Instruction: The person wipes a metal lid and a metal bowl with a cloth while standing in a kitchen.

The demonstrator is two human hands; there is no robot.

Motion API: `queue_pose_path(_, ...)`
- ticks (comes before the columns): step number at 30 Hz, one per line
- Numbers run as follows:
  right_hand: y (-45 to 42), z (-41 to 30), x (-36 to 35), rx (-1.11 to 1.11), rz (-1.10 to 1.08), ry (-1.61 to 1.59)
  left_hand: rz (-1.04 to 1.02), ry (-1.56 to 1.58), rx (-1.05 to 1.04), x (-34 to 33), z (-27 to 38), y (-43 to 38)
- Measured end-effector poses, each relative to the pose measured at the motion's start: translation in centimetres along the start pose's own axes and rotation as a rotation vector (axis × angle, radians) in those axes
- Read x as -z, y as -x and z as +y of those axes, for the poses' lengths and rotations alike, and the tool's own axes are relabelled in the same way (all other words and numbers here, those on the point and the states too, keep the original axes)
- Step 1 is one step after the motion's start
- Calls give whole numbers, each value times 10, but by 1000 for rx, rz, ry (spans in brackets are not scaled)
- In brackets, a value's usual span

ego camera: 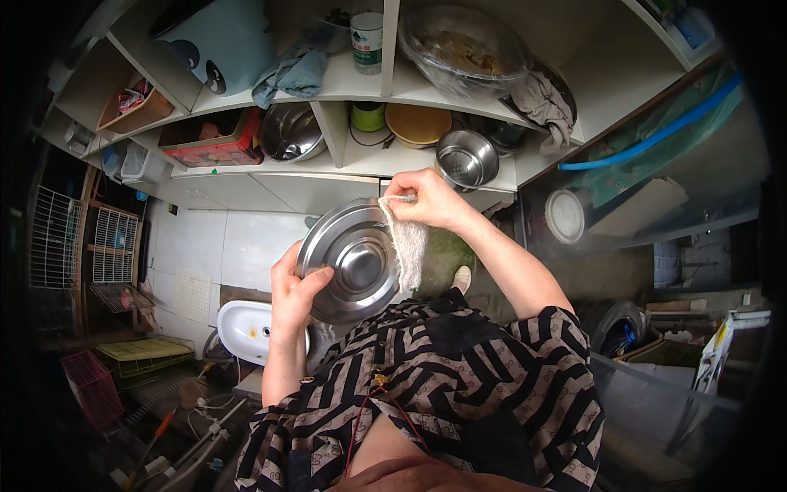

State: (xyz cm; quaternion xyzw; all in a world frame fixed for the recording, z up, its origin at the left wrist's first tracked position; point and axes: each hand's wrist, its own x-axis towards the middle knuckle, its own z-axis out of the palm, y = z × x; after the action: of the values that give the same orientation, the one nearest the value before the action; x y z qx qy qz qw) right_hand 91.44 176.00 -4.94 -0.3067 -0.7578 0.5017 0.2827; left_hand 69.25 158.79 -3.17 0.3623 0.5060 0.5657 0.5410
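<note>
My left hand (296, 286) grips a round stainless steel lid or shallow pan (335, 246) by its left rim, thumb over the near side. It is tilted, and its ringed centre faces me. A cream cloth (409, 246) hangs from my right hand (424, 198), pinched between thumb and fingers. The cloth drapes over the right edge of the steel piece and hides part of that rim. Just beyond my right hand stands a small steel pot (467, 158) at the front edge of the lower shelf.
The shelving (356, 163) spans the far side. It holds a steel bowl (294, 132), a red box (212, 144), a wooden-coloured round lid (419, 123), a plastic-covered basin (464, 52) and a bottle (367, 43). A white washbasin (246, 332) lies low at left; a blue hose (652, 141) runs at right.
</note>
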Motion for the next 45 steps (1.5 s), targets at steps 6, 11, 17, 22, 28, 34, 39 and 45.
queue_pose_path(6,-9,-33,5,240,-89,254,-110,-68,51,3,10,-9)
queue_pose_path(11,-22,-59,-5,418,-229,423,-171,-163,61,-4,11,-11)
queue_pose_path(17,-25,-23,2,285,-126,195,0,-127,-37,-4,9,-2)
queue_pose_path(22,1,48,-3,-106,-104,237,130,174,-314,17,47,17)
queue_pose_path(28,18,70,-4,-337,11,-104,216,143,-293,27,54,-10)
queue_pose_path(34,21,36,32,-270,-34,-80,173,148,-176,26,37,-23)
queue_pose_path(39,23,-15,56,-42,-100,-125,134,138,-140,25,30,-29)
queue_pose_path(45,5,-74,56,327,-128,53,40,53,-100,9,27,-33)
